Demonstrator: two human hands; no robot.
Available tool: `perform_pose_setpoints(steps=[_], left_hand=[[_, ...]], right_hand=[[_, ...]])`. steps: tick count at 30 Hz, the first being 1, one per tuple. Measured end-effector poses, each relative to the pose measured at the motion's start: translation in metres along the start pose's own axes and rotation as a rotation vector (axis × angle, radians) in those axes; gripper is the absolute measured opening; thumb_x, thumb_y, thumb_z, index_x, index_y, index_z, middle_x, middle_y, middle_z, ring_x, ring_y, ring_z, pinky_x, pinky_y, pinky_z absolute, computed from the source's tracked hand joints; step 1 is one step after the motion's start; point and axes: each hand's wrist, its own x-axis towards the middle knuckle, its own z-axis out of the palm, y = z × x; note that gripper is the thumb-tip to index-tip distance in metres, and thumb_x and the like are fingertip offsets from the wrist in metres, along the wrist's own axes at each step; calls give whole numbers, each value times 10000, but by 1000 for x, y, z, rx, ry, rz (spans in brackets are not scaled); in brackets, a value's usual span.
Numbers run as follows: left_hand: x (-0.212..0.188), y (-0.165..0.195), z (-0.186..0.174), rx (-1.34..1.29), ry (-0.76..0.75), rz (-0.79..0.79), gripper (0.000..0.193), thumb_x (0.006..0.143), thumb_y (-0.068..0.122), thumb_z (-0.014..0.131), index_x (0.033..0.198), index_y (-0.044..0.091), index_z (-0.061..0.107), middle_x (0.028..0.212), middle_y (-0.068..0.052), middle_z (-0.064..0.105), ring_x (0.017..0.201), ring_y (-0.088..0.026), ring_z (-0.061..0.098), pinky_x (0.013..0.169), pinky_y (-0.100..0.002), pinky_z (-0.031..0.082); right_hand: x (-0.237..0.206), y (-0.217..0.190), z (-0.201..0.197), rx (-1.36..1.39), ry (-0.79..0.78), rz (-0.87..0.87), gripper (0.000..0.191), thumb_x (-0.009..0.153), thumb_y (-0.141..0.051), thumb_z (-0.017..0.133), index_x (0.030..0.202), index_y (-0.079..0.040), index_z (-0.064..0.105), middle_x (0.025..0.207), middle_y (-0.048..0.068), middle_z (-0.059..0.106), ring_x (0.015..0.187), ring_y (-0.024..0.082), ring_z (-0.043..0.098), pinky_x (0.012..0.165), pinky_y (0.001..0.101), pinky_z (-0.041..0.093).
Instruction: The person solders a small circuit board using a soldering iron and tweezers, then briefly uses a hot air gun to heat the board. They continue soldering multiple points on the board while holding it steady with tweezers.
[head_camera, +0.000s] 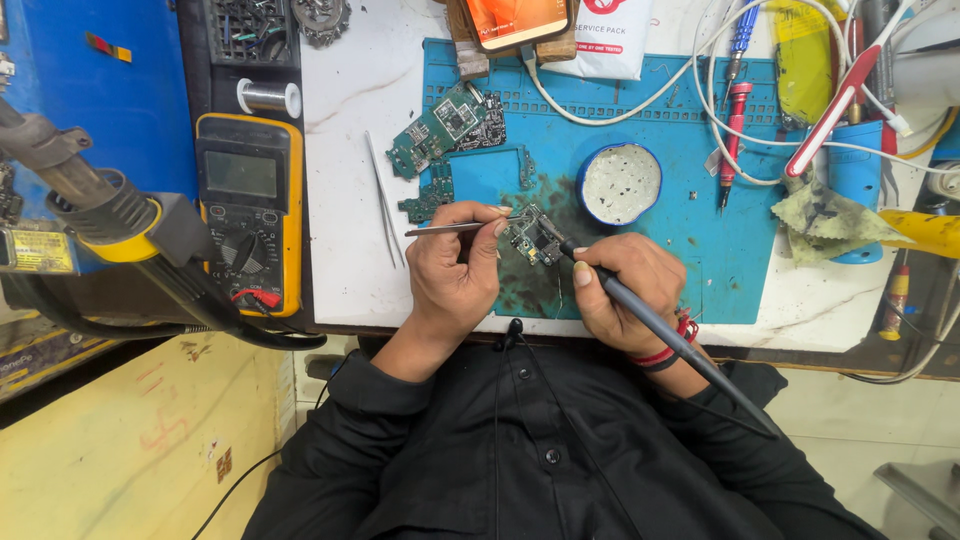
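Note:
My left hand (455, 268) grips metal tweezers (452, 229), whose tips reach right toward a small circuit board (533, 240) on the blue work mat (690, 240). My right hand (625, 290) holds a dark soldering iron (655, 325) like a pen, its tip touching the same small board. Both hands rest on the stained near edge of the mat. Black sleeves cover both forearms.
Green circuit boards (440, 130) and a second pair of tweezers (383, 200) lie left of the hands. A round white tin (620, 183) sits just behind. A yellow multimeter (250, 215) and hot-air nozzle (90, 205) stand at left. Cables, a red tool (733, 130) and a phone (518, 20) crowd the back.

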Motion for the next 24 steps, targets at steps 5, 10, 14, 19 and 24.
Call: perform_pose_setpoints(steps=[5, 10, 14, 19, 24], left_hand=[[0, 0, 0, -8, -7, 6, 91, 1050, 2, 656, 1124, 4, 603, 1016, -94, 757, 739, -56, 649, 652, -216, 531], [0, 0, 0, -9, -5, -5, 84, 1049, 2, 658, 1115, 6, 607, 1009, -94, 758, 724, -54, 647, 640, -213, 525], [0, 0, 0, 4, -4, 16, 90, 1051, 5, 657, 1123, 6, 603, 1020, -93, 758, 741, -57, 657, 655, -215, 535], [0, 0, 1, 1, -5, 7, 90, 1046, 6, 662, 1117, 10, 606, 1011, -91, 761, 723, -52, 651, 635, -211, 525], [0, 0, 0, 6, 0, 4, 91, 1047, 7, 664, 1117, 12, 605, 991, -85, 761, 717, -52, 650, 626, -211, 519]], right_hand=[[0, 0, 0, -6, -4, 6, 74, 920, -40, 707, 957, -13, 649, 840, 116, 691, 681, 254, 657, 622, 349, 494], [0, 0, 0, -13, 9, 7, 77, 931, -37, 703, 977, -9, 647, 871, 122, 705, 707, 257, 671, 638, 345, 507], [0, -1, 0, -7, 11, 12, 75, 930, -37, 701, 968, -10, 642, 870, 121, 706, 705, 256, 672, 637, 345, 507], [1, -1, 0, -10, 14, 10, 73, 929, -35, 702, 971, -5, 650, 859, 122, 701, 696, 257, 670, 633, 346, 507], [0, -1, -1, -9, 11, 8, 75, 935, -37, 699, 978, -2, 648, 868, 123, 703, 705, 261, 672, 642, 348, 512]])
